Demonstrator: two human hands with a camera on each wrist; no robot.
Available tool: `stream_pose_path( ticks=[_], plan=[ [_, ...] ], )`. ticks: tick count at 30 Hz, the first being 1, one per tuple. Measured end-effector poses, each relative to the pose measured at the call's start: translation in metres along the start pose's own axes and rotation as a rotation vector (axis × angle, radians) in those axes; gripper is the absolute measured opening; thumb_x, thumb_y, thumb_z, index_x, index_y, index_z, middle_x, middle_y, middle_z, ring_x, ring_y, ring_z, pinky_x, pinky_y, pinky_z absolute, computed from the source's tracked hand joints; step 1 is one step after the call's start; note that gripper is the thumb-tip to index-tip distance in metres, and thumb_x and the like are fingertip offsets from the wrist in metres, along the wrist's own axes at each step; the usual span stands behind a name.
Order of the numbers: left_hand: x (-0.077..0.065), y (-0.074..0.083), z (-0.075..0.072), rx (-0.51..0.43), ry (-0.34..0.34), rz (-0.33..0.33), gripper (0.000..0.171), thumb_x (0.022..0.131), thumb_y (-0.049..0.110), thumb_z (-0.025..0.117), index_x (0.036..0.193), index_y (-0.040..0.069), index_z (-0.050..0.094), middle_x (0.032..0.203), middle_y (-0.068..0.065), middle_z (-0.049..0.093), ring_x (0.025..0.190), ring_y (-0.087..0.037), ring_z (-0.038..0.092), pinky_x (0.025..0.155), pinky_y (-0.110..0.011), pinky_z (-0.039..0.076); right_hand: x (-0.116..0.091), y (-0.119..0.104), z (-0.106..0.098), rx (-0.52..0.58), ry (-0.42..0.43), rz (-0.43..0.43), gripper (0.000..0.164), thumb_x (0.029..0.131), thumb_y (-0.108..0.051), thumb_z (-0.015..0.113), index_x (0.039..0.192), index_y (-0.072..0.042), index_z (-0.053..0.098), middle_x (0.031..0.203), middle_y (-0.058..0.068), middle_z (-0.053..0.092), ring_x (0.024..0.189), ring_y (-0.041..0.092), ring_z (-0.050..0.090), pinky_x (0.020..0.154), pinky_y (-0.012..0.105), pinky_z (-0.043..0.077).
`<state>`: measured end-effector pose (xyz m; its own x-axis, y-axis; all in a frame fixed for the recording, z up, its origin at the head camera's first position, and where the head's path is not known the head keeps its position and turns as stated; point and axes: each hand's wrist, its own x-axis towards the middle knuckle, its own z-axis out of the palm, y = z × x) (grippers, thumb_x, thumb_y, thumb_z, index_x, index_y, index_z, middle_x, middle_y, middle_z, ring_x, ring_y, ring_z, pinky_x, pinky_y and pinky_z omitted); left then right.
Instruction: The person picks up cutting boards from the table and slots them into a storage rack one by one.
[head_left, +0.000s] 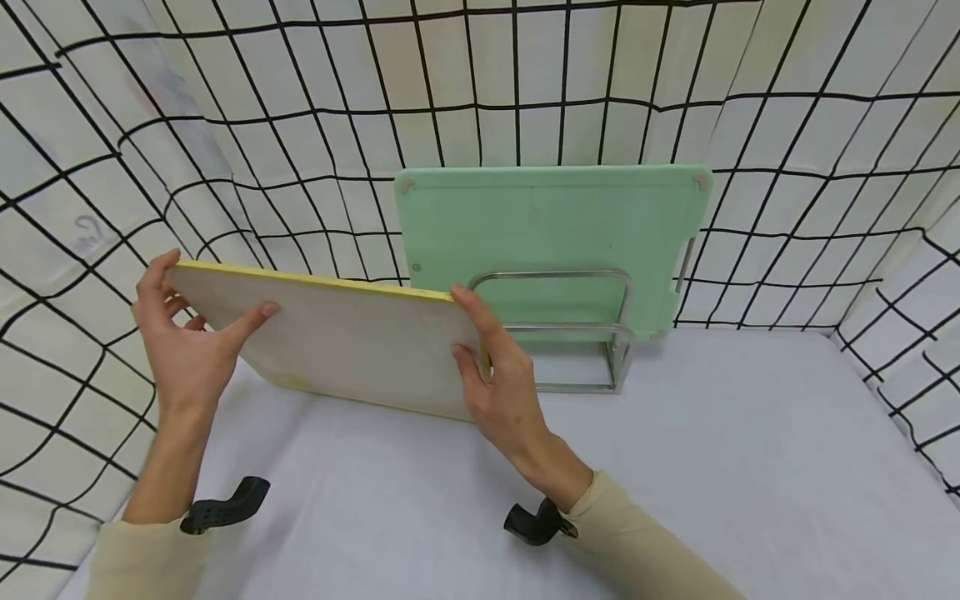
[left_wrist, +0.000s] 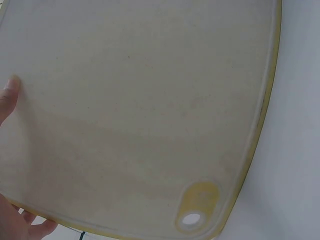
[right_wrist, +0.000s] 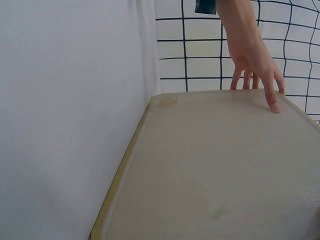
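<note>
Both hands hold a greyish-white cutting board [head_left: 337,342] with a yellow rim, tilted with its pale face toward me. My left hand [head_left: 183,358] grips its left end, thumb on the near face and fingers behind. At the right end my right hand [head_left: 510,400] pinches the board near its upper corner, thumb in front. A yellow patch with a hanging hole [left_wrist: 191,219] shows at one corner in the left wrist view. Behind stands a mint-green cutting board [head_left: 547,217], upright in a metal wire rack [head_left: 555,273]. The held board overlaps the rack's left part in the head view.
A white cloth [head_left: 712,467] covers the table surface. Black wire grid panels [head_left: 517,92] rise at the back and on both sides, with white sheeting behind them. The left grid runs close beside my left hand and forearm.
</note>
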<state>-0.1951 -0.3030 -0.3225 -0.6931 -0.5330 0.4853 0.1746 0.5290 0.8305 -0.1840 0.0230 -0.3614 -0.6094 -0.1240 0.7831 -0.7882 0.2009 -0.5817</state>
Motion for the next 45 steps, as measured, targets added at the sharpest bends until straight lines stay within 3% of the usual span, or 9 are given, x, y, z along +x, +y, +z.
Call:
stream_pose_path(
  ticks=[14,33,39,42,45],
  plan=[
    [0.004,-0.005,-0.01,0.07,0.013,-0.037,0.101,0.075,0.018,0.094,0.153,0.05,0.038,0.135,0.023,0.039,0.12,0.0,0.04,0.098,-0.023,0.036,0.005,0.001,0.011,-0.013,-0.027,0.021,0.069,0.097,0.011,0.06,0.158,-0.015,0.042,0.158,0.006,0.054,0.149,0.02,0.049,0.123,0.036,0.04],
    [0.006,-0.002,-0.019,0.104,0.013,-0.064,0.099,0.077,0.021,0.092,0.153,0.049,0.036,0.135,0.023,0.035,0.118,0.002,0.04,0.094,-0.02,0.036,0.011,0.003,0.022,-0.058,-0.058,0.045,0.071,0.1,0.007,0.058,0.161,-0.022,0.036,0.16,0.004,0.05,0.145,0.02,0.052,0.116,0.04,0.048],
    [0.009,-0.003,-0.023,0.129,0.002,-0.069,0.099,0.079,0.023,0.091,0.154,0.051,0.033,0.136,0.024,0.033,0.12,0.002,0.039,0.096,-0.021,0.036,0.013,0.002,0.024,-0.068,-0.076,0.028,0.07,0.101,0.006,0.057,0.161,-0.021,0.034,0.162,0.004,0.048,0.15,0.019,0.048,0.121,0.043,0.043],
    [0.009,-0.005,-0.023,0.143,-0.019,-0.058,0.098,0.081,0.027,0.09,0.154,0.052,0.03,0.136,0.024,0.032,0.12,0.003,0.037,0.102,-0.025,0.038,0.012,0.0,0.023,-0.1,-0.075,0.044,0.073,0.1,0.003,0.061,0.162,-0.023,0.032,0.161,0.004,0.049,0.145,0.023,0.053,0.114,0.043,0.05],
    [0.009,-0.008,-0.022,0.16,-0.034,-0.055,0.098,0.082,0.03,0.089,0.154,0.054,0.027,0.141,0.022,0.032,0.123,0.001,0.035,0.109,-0.03,0.038,0.011,-0.005,0.023,-0.192,-0.073,0.077,0.078,0.098,-0.003,0.067,0.162,-0.029,0.03,0.147,0.005,0.058,0.1,0.022,0.07,0.079,0.032,0.059]
  ],
)
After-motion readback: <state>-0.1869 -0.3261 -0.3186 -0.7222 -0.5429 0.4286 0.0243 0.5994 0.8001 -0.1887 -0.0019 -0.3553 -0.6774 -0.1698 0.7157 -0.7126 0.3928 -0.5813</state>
